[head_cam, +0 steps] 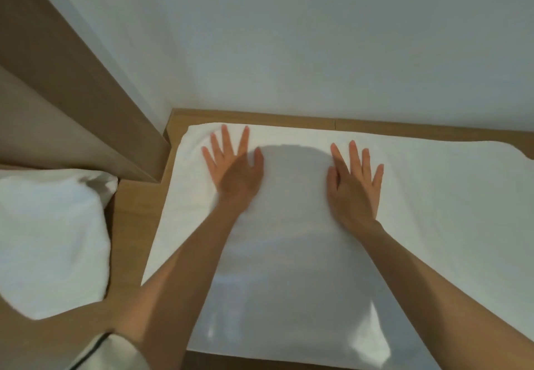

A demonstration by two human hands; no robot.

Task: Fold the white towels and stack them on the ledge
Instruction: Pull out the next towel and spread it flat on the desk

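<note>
Towel (433,196) on ledge (260,116), left hand (234,173), right hand (355,187) flat atop (fingers splayed), bunched towel (52,239) alongside.

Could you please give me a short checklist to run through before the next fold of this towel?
1. Towel spread flat on the ledge: ok.
2. Left hand flat on the towel, fingers spread: ok.
3. Right hand flat on the towel, nothing gripped: ok.
4. Far left corner square: not ok, it looks rounded and slightly bunched.
5. Right end of the towel lying even: cannot tell, it runs out of view.
6. Second towel at the left apart from this one: ok, bare ledge shows between them.
</note>
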